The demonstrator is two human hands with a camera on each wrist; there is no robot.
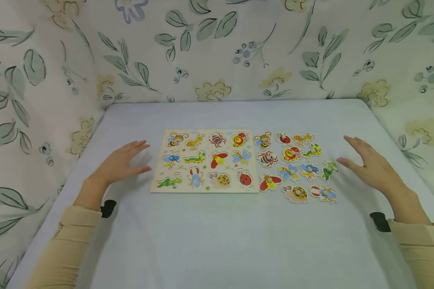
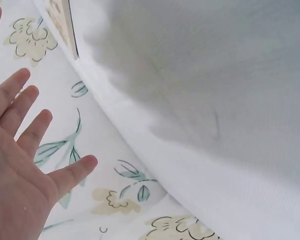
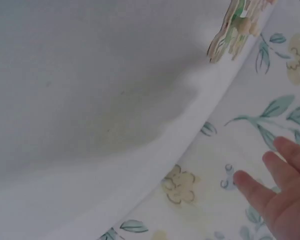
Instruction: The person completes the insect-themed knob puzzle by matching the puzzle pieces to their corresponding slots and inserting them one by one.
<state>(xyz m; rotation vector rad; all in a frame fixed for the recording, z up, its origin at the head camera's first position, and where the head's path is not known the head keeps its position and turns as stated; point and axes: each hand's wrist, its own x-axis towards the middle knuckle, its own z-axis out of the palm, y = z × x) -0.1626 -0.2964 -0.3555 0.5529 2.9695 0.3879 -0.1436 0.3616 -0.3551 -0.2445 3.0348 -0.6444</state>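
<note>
All 12 knobbed pcs loose just R of puzzle board on bench, none on it: prob. 0 done, 12 left. L hand near board's L edge, R hand beyond pcs; both empty, fingers extended, well apart.

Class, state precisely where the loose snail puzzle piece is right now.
In the head view, the snail piece lies right of the puzzle board, with the red-winged insect piece at its upper left and the stag beetle piece on its right.
</note>
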